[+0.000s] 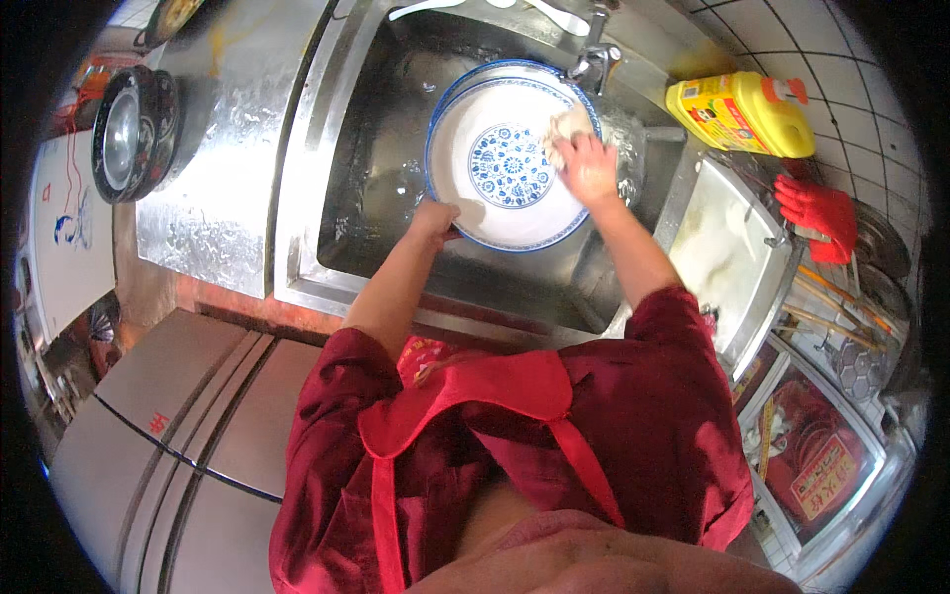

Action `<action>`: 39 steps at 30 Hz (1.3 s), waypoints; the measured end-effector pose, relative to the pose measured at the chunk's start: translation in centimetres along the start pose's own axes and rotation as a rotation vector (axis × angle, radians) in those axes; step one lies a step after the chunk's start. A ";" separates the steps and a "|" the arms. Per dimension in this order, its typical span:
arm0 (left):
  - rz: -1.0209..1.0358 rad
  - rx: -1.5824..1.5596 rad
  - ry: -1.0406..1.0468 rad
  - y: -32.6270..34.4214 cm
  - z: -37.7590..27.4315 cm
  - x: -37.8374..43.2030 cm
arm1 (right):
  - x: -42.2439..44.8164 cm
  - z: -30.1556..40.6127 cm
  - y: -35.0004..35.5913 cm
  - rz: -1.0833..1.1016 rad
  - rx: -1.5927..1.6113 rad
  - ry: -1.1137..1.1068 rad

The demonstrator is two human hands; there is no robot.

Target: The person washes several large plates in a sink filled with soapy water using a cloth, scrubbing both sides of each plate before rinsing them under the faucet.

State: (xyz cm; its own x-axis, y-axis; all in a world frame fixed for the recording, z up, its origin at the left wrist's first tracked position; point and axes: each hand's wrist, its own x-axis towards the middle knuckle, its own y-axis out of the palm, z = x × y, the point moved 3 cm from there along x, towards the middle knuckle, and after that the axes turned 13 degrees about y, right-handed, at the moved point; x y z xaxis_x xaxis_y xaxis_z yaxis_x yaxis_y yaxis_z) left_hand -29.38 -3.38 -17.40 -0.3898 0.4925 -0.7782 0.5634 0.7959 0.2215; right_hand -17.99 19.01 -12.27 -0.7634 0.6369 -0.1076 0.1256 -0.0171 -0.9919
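Observation:
A large white dish with a blue floral pattern (512, 165) is held over the stainless steel sink (371, 171). My left hand (436, 221) grips its near left rim. In my right hand (590, 167) is a pale, crumpled cloth (568, 122), pressed against the inner right side of the dish. A second blue rim shows just behind the dish, mostly hidden by it. The chrome faucet (594, 63) stands at the far rim of the dish. Wet patches and drops glisten on the sink floor.
A yellow detergent bottle (735, 115) lies right of the faucet, near red rubber gloves (816, 215). White spoons (560, 16) rest on the back ledge. Dark stacked bowls (133, 134) sit on the steel counter (208, 185) at left. A steel refrigerator (178, 416) stands at lower left.

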 end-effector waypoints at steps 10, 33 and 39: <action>-0.143 0.286 0.272 -0.2 -1.4 -1.6 | -14.0 -2.9 6.8 -0.058 0.815 1.001; 0.873 1.560 1.815 6.4 -4.9 -7.5 | -18.2 -6.6 21.5 0.468 1.506 1.738; 0.829 1.363 1.575 8.1 -6.5 -11.3 | -15.0 -1.1 11.3 0.497 1.546 1.650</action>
State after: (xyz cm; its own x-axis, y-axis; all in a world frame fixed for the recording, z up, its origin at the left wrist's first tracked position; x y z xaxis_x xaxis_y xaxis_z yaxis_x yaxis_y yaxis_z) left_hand -25.20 -0.18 -3.01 0.4266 0.8365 0.3440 0.5976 0.0247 -0.8014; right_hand -4.38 10.09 -21.84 0.2461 0.2480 -0.9370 -0.9407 -0.1717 -0.2925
